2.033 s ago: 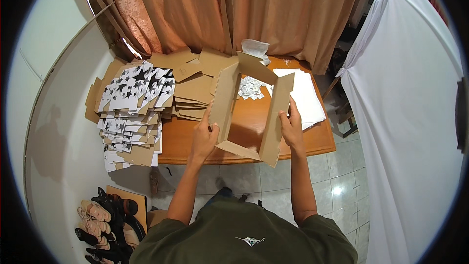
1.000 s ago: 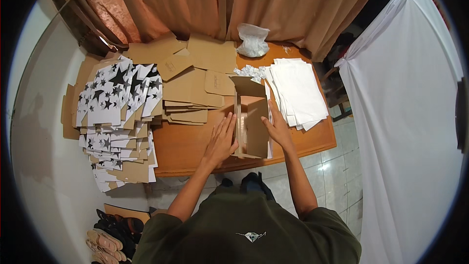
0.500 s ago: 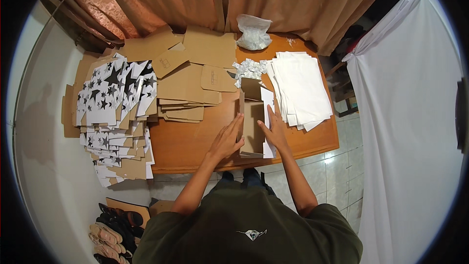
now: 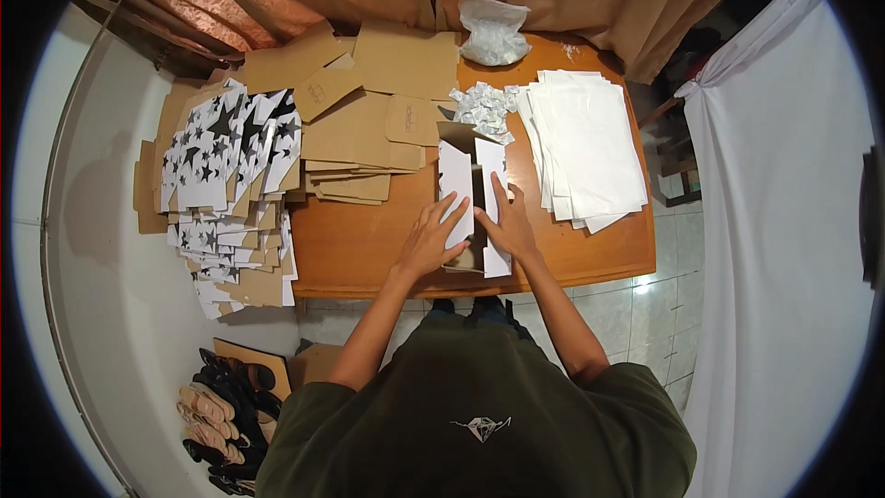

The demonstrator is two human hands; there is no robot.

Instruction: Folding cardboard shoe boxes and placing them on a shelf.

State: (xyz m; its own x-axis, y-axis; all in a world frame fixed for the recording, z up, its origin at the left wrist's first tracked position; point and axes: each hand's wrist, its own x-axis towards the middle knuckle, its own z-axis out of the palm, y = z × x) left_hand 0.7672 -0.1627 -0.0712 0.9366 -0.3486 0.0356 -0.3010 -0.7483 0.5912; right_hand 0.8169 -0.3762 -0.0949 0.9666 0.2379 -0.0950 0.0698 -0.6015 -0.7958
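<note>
A cardboard box (image 4: 454,186), white outside and brown within, stands on the table in front of me, its top partly covered by two long white flaps. My left hand (image 4: 433,238) lies with fingers spread on the left flap, which is folded inward. On the right flap (image 4: 496,166) rests my right hand (image 4: 507,223), its fingers apart and the thumb reaching toward the gap between the flaps. Through that gap the dark inside of the box shows. At the far end a brown end flap (image 4: 456,134) sticks up.
Star-printed cardboard pieces (image 4: 217,152) are heaped at left, beside flat brown cardboard sheets (image 4: 355,143). Small white packets (image 4: 484,109) lie beyond the box, below a clear plastic bag (image 4: 495,37). White paper sheets (image 4: 590,148) are stacked at right on the wooden table (image 4: 369,258).
The left flap has gone from upright to folded inward, my left hand moving right with it. The box opening is narrower. The whole view has shifted slightly.
</note>
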